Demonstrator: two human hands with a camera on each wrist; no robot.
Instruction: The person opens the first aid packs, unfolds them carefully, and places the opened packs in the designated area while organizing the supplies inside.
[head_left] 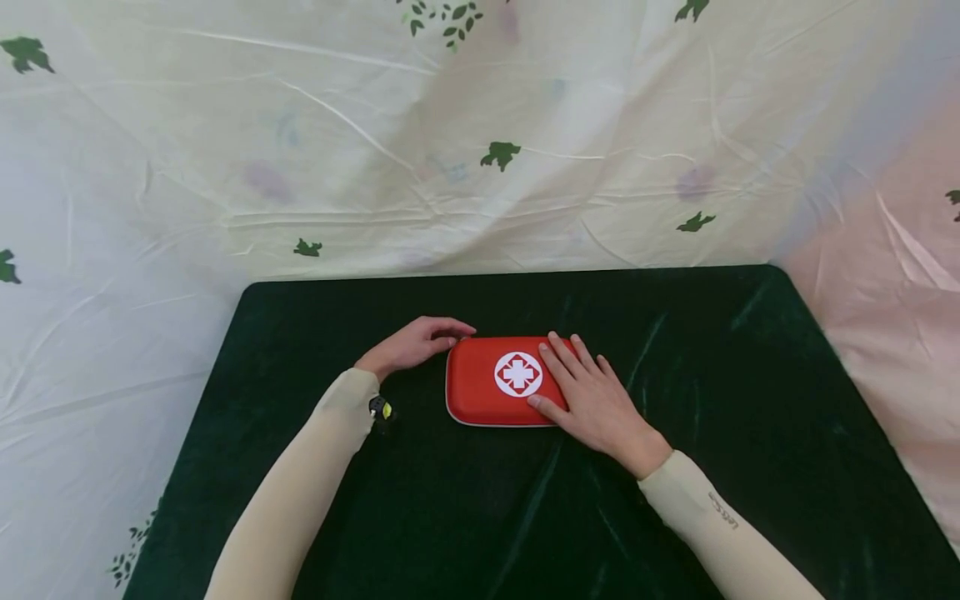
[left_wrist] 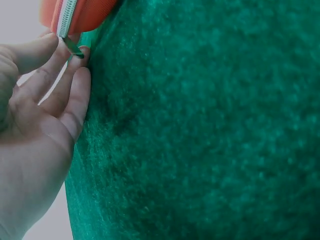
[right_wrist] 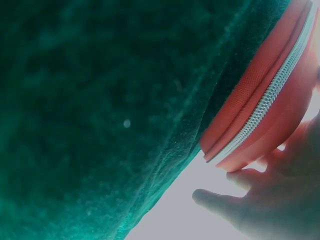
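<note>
"Red, rounded-rectangle fabric case (head_left: 480, 379), round white emblem (head_left: 518, 373) on the lid. Where does it lie?"

"Around the middle of the dark green, velvet-covered table (head_left: 450, 517), long side running left to right. Pale, fine-toothed zip (left_wrist: 66, 19) round its side; teeth look meshed where they show. Slim dark pull (left_wrist: 74, 48) at the far left corner."

"Hands?"

"Right hand (head_left: 596, 404): fingers spread, nearly straight, laid over the lid's right end, not curled round it. Left hand (head_left: 414, 343): at the far left corner, fingers lightly bent. Pull lies at the fingertips; whether they pinch it, cannot tell."

"Looks like zip work to me. How best done?"

"Settle the pull between thumb pad and side of index finger before putting any strain on it. Draw low and level along the zip's line, easing round the curve; a sideways tug could jam it. Right hand should bear down just enough to stop the case sliding on the velvet, fingertips clear of the zip's path."
</note>
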